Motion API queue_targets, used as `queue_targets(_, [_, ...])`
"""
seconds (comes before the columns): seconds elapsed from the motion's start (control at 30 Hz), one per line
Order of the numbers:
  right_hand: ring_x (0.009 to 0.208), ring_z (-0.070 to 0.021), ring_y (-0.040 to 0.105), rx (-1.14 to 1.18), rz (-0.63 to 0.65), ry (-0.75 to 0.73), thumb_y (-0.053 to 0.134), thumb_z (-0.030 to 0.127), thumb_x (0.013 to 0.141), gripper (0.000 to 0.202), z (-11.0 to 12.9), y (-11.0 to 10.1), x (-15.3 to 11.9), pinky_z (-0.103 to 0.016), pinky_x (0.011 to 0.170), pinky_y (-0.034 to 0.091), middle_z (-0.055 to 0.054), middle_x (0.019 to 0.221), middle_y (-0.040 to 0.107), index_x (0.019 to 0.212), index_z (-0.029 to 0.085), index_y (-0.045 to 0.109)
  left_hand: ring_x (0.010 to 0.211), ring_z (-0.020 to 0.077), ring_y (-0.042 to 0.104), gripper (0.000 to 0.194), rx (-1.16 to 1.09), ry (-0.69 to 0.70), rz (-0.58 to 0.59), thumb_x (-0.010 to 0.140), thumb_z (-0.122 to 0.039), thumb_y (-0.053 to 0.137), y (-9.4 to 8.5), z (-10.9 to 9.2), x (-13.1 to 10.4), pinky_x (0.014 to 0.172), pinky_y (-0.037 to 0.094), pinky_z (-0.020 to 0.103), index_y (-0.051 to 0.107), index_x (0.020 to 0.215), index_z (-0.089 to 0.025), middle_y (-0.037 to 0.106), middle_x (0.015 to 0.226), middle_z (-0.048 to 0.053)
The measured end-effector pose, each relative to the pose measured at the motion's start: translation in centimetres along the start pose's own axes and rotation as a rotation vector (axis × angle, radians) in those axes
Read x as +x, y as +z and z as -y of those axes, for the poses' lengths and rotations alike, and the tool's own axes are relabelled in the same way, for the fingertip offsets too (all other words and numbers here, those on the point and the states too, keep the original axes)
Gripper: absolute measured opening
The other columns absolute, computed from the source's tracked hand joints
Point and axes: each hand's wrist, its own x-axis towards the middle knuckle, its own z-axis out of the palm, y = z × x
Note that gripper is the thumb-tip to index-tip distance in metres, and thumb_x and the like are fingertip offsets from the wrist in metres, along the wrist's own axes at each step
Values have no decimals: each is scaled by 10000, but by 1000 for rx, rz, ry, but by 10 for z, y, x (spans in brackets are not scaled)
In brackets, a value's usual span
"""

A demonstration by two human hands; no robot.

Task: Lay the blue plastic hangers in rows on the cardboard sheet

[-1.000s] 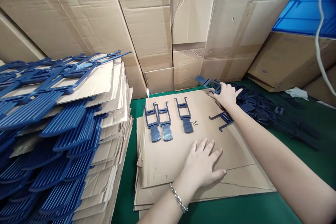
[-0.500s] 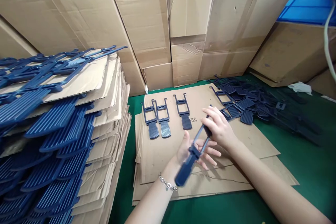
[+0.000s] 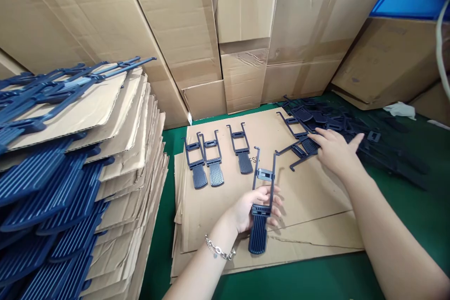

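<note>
My left hand (image 3: 248, 211) holds a dark blue plastic frame with a ribbed paddle (image 3: 259, 236), its two hooked arms pointing away from me. The frame is raised over the cardboard, with my fingers behind it. My right hand (image 3: 335, 152) lies over the near edge of a loose heap of similar frames (image 3: 316, 115), thumb spread from the fingers. Its fingertips are at another frame (image 3: 305, 147); whether they touch it I cannot tell. On the cardboard sheet (image 3: 225, 211), a pair of frames (image 3: 207, 159) lies side by side, and a single frame (image 3: 241, 147) lies to their right.
At left rises a tall stack of cardboard sheets (image 3: 140, 150) layered with blue frames, their ribbed paddles (image 3: 38, 168) sticking out. Large cardboard boxes (image 3: 168, 23) stand behind the green table (image 3: 253, 286). A crumpled white scrap (image 3: 400, 109) lies at the right.
My right hand has left the held frame and moved right to the heap. The frame in my left hand has turned more upright, hooks away from me. The view has shifted slightly.
</note>
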Motion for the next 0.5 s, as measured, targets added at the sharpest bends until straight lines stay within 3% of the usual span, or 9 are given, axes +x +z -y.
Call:
queue_targets(0.1, [1179,-326,304,-19,140,73,386,186,731,481,-16,8,-1,-738,805,16,-37,1335,317,1194,257,497,745,154,559,293,10,-14,-71,732,-178,420,3,1,1,576,469,242,437,1021,-125,484,852,76])
queue_targets(0.23, [1207,-356,245,-51,255,63,371,187,732,542,-8,19,-4,-741,786,105,-11,1384,218,1258,303,435,772,178,567,279,26,-23,-90,760,-197,414,4,2,2,583,466,252,430,1028,-123,505,853,93])
queue_targets(0.37, [1196,-324,277,-83,165,-2,280,59,758,549,-3,27,-5,-727,793,114,-9,1359,276,1187,321,500,772,175,568,261,33,-19,-105,781,-218,406,5,2,2,589,464,253,423,1024,-125,514,859,96])
queue_targets(0.5, [1127,-255,365,-51,-2,-57,379,180,824,250,1,25,-4,-669,892,-6,-52,1199,462,850,204,626,771,169,569,259,33,-22,-106,784,-228,410,8,1,1,600,464,259,418,1023,-130,522,857,93])
